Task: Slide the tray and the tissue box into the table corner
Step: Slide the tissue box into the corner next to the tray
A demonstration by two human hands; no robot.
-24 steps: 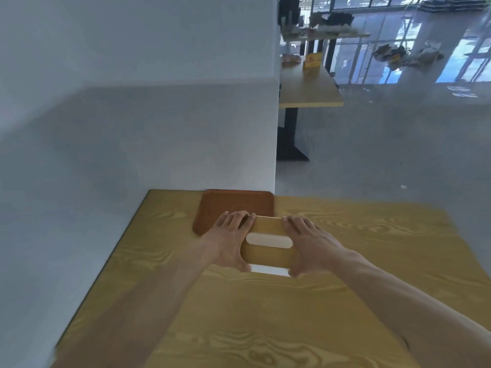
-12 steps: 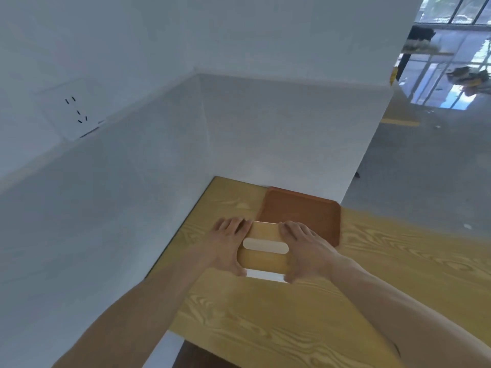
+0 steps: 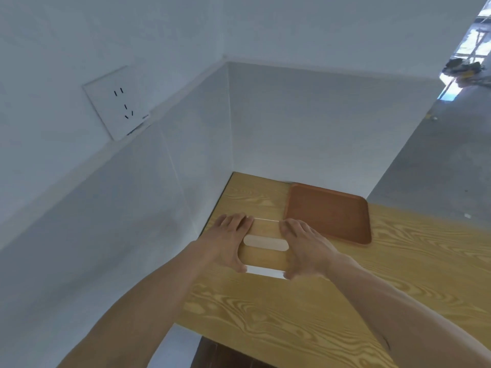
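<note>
A tissue box (image 3: 264,249) with a wooden lid, white sides and a pale oval slot lies on the wooden table (image 3: 332,301) close to the left wall. My left hand (image 3: 228,241) clasps its left end and my right hand (image 3: 303,249) clasps its right end. The brown tray (image 3: 329,212) lies empty against the back wall, to the right of the box and just beyond my right hand. A bare strip of table separates the tray from the corner where the two walls meet.
White walls (image 3: 292,123) close the table on the left and at the back. A white wall socket (image 3: 118,102) sits high on the left wall. Open grey floor (image 3: 438,168) lies beyond the table's right part, and the table's near edge drops off at the bottom left.
Both hands have carried the tissue box leftward along the table, away from in front of the tray and up to the left wall. The view has swung left; the tray stays put.
</note>
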